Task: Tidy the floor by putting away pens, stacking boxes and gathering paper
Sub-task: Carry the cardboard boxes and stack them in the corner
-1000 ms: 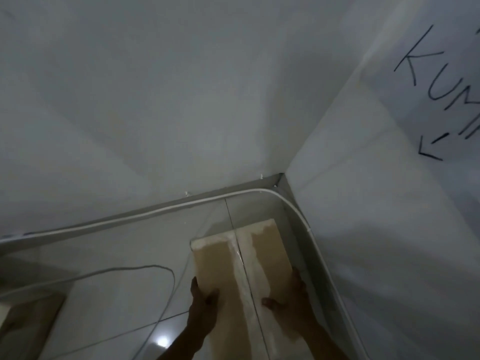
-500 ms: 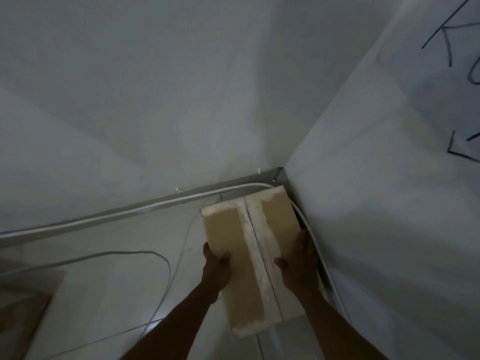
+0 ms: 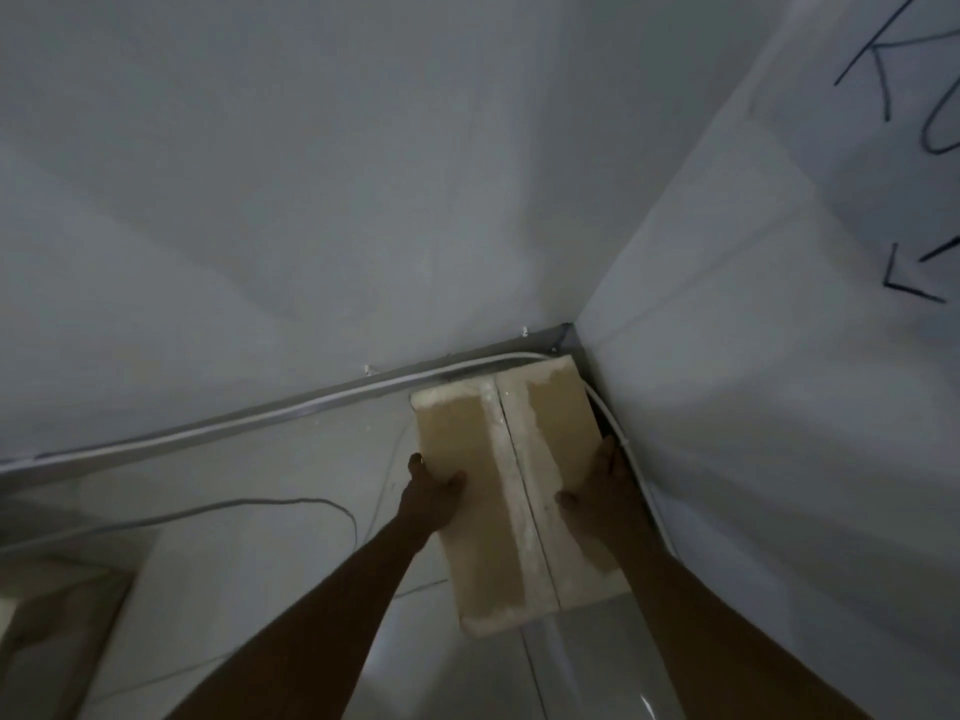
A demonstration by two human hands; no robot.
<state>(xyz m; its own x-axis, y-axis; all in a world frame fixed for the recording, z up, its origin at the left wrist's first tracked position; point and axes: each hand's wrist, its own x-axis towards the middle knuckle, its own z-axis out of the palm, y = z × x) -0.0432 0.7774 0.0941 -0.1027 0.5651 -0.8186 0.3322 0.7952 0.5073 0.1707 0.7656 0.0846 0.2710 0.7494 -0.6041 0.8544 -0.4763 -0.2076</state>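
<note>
Cardboard box (image 3: 511,491): oblong, tan, closed flaps meeting at a centre seam with pale torn strips where tape has stripped the surface; long axis runs from the person toward the room corner, far end close to the corner and the grey skirting (image 3: 260,415), near end pointing back at the wearer. Left hand (image 3: 428,498): clasped on the box's left long edge, thumb on top. Right hand (image 3: 605,491): clasped on the right long edge, thumb on top, next to the right wall (image 3: 753,407). Floor (image 3: 249,511): glossy pale tile. White cable (image 3: 208,514): thin, looping across the tile left of the box. Writing: black marker strokes on right wall, a "K" and an arrowhead legible, remainder cut off by the frame edge. Second cardboard piece (image 3: 31,631): tan, lower left, partly out of view
</note>
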